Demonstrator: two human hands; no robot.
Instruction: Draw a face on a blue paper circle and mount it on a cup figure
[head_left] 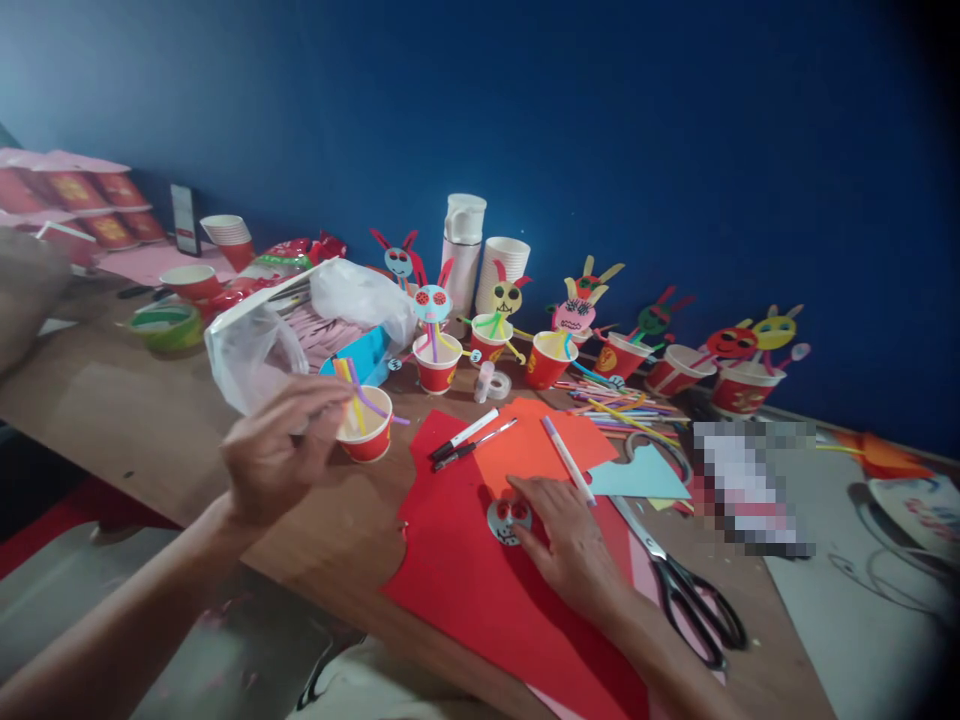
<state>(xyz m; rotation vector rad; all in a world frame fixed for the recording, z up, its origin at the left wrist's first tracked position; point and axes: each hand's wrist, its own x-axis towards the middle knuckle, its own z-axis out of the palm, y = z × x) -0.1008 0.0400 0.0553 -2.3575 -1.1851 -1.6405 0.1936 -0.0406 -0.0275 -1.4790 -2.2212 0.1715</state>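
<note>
My left hand is beside a red paper cup that holds bent yellow and purple straws. Its fingers are loosely curved next to the straws, and no firm grip shows. My right hand rests at a round grey paper face with red eyes, its thumb on the disc's right side and its forefinger above it, fingers apart. That disc lies over red paper and orange paper. Two pens and a light marker lie on the sheets.
Several cups with straw figures stand along the blue wall. Loose straws and black-handled scissors lie to the right. A plastic-lined box, green tape and a blurred person's hand are at left.
</note>
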